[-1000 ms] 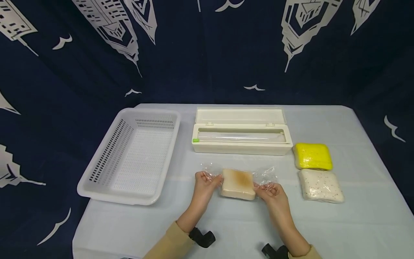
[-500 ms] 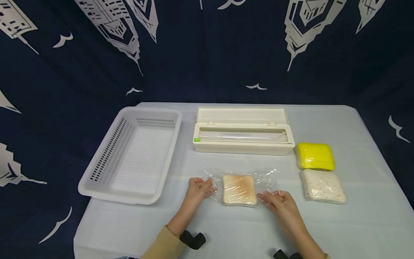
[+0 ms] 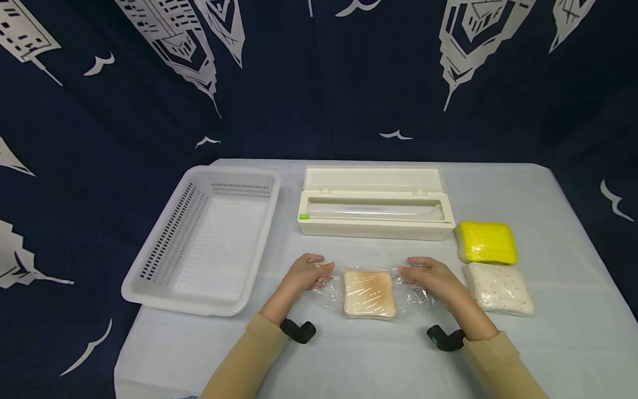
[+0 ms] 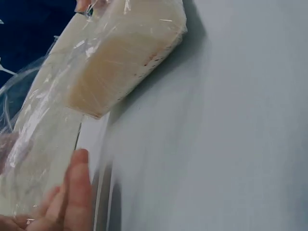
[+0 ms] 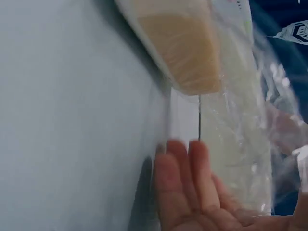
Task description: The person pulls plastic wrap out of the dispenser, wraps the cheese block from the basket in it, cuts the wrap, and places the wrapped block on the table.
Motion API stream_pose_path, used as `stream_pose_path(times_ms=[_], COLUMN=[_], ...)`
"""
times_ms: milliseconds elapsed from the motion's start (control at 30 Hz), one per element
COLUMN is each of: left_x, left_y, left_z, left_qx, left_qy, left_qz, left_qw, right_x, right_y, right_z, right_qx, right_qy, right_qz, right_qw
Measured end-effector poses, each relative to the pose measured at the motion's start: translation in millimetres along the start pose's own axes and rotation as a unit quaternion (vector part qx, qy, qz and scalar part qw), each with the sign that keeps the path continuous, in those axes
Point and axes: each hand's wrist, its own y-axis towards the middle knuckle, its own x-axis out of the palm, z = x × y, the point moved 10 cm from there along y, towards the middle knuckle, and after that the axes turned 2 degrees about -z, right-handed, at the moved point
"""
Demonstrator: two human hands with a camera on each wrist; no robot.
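A toasted bread slice lies flat on the table under a sheet of cling film that spreads out on both sides. My left hand rests palm down on the film's left flap, fingers straight. My right hand lies the same way on the right flap. The left wrist view shows the wrapped slice ahead of my straight fingers, with film beside them. The right wrist view shows the slice, loose film and my flat fingers.
A white slotted basket stands at the left. An open cream cling film dispenser sits behind the slice. At the right lie a yellow wrapped block and a speckled white wrapped slice. The table's front edge is near my sleeves.
The slice, held tilted by the film ends, was laid flat on the table. Both hands let go of the film ends and moved back to lie flat on the flaps.
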Motion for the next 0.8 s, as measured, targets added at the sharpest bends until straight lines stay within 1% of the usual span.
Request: stream_pose_path(times_ms=[100,167,200,300,367,467,633,700,800], left_x=[-1.1,-3.6,-5.7,-10.9,-12.7,-14.5,-18.4,-20.1,-20.2], left_y=[-2.1,-4.0,-5.1,-6.9,-8.4,-9.4,-9.9,-10.9,-13.9], left_z=[4.5,7.1,8.3,9.6,10.5,8.3,5.4,6.9,13.0], left_qx=[0.029,0.048,0.058,0.08,0.09,0.093,0.103,0.113,0.135], left_qy=[0.02,0.017,0.014,0.007,0.006,0.01,0.04,0.058,0.077], left_qz=[0.007,0.012,0.016,0.025,0.025,0.02,0.018,0.02,0.014], left_qw=[0.9994,0.9986,0.9981,0.9965,0.9956,0.9955,0.9937,0.9917,0.9877], right_x=[5,5,4,1,-2,-4,-7,-8,-9], right_y=[3.3,3.2,3.5,3.1,2.5,1.9,-1.0,-2.2,-3.4], right_z=[-3,-5,-5,-4,-2,-1,1,2,-1], right_qx=[-0.028,-0.046,-0.048,-0.048,-0.043,-0.049,-0.069,-0.076,-0.083], right_qy=[0.027,0.046,0.045,0.025,0.014,-0.002,-0.022,-0.03,-0.046], right_qz=[-0.025,-0.03,-0.027,-0.014,-0.004,-0.002,0.007,0.013,0.018], right_qw=[0.9989,0.9974,0.9975,0.9984,0.999,0.9988,0.9974,0.9966,0.9954])
